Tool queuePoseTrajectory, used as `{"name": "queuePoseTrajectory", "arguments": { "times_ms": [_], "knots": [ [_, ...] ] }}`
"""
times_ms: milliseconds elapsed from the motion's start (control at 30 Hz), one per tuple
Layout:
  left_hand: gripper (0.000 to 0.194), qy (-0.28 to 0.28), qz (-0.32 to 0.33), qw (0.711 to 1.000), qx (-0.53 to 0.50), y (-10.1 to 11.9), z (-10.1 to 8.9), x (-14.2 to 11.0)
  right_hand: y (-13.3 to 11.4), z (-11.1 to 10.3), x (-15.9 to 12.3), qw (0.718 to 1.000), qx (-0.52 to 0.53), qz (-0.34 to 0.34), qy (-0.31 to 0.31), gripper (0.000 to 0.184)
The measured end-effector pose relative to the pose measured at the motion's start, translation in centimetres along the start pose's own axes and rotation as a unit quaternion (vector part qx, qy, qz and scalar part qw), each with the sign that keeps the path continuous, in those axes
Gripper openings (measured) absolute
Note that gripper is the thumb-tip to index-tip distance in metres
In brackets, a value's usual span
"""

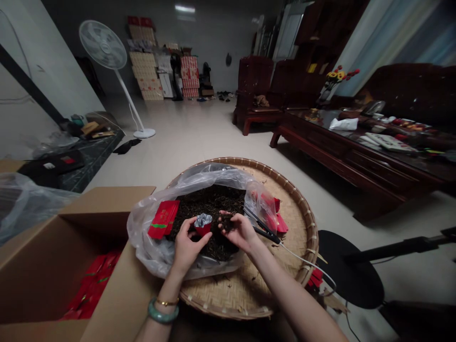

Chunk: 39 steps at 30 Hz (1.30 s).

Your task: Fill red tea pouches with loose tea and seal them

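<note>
Between the thumb and fingers of my left hand (190, 241) is a small red packet (203, 224), its silver-lined mouth open upward. Just to the right, my right hand (239, 231) is cupped palm up around some dark loose tea leaves (225, 221). Both hands are over a clear plastic bag (146, 237) full of tea leaves (210, 197). On the bag's left side lie flat red packets (164, 217). A black clamp-like tool with a white cord (265, 230) rests beside my right wrist. Everything sits on a round woven bamboo tray (292, 199).
An open cardboard box (142, 266) with red packets (94, 285) stands at the left. More red packets (280, 218) lie on the tray's right. A black round stand base (351, 268) is at the right, near a wooden table (320, 142). A white fan (124, 90) stands farther back.
</note>
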<state>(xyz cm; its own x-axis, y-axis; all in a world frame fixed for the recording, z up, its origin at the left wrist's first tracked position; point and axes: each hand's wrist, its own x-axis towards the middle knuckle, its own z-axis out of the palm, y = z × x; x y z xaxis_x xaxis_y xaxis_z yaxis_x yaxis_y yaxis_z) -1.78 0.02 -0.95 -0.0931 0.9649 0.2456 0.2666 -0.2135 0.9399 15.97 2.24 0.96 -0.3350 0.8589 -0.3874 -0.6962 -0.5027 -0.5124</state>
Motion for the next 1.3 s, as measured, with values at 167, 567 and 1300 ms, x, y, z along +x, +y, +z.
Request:
{"name": "queuePoseTrajectory", "arguments": {
  "times_ms": [167,567,1300],
  "knots": [
    [0.046,-0.005,0.005,1.0,0.002,-0.1,0.0,0.0,-0.3,0.8,-0.5,0.992,0.126,0.024,-0.023,0.031],
    [0.043,-0.008,0.017,1.0,0.015,0.3,0.2,-0.1,0.3,0.8,-0.1,0.979,0.197,-0.002,0.047,0.019],
    [0.038,-0.028,0.096,0.986,0.134,2.3,1.9,-0.1,-1.1,6.7,-1.6,0.96,0.07,-0.261,0.075,0.02]
  ]
}}
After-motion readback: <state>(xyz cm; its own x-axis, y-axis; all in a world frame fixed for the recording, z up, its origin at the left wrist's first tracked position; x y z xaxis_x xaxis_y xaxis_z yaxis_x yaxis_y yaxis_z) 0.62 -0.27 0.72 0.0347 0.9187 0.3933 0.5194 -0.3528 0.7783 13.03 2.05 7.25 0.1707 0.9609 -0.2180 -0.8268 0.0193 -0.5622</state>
